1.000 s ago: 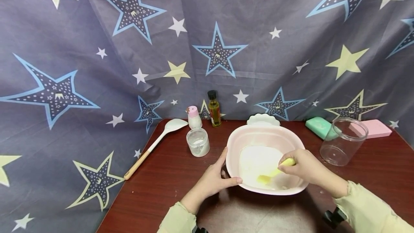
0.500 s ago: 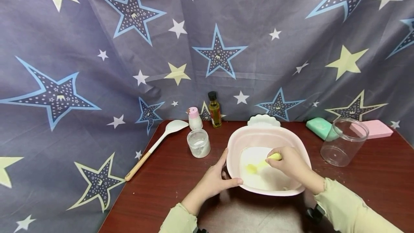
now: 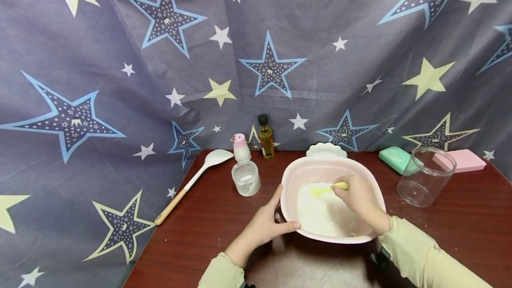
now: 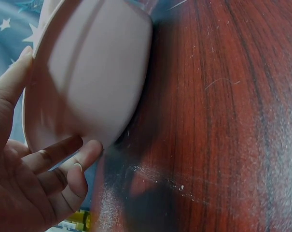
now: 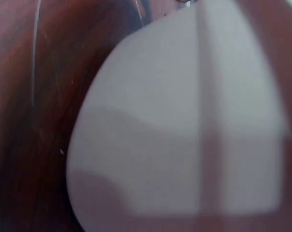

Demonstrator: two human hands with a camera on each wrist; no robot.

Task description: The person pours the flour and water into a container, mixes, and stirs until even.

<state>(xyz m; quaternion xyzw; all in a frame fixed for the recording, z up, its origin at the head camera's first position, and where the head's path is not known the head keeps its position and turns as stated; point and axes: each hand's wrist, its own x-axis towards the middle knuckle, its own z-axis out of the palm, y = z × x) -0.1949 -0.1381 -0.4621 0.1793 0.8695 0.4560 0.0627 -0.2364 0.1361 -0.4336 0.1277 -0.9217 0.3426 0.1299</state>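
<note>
Pink basin [image 3: 294, 177] sits mid-tabletop [image 3: 208, 230], holding white powder [image 3: 320, 212], loose and dry-looking, so mixing seems barely under way. Right hand [image 3: 358, 192], fingers clamped on a yellow spatula [image 3: 326, 188], works the far edge of the powder. Left hand [image 3: 266, 221] grips the basin's near-left rim, thumb over it. Small powder jar [image 3: 246, 178], oil bottle [image 3: 266, 137] stand behind, untouched.

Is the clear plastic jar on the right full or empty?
Empty: the clear jar shows only the table through its walls.
</note>
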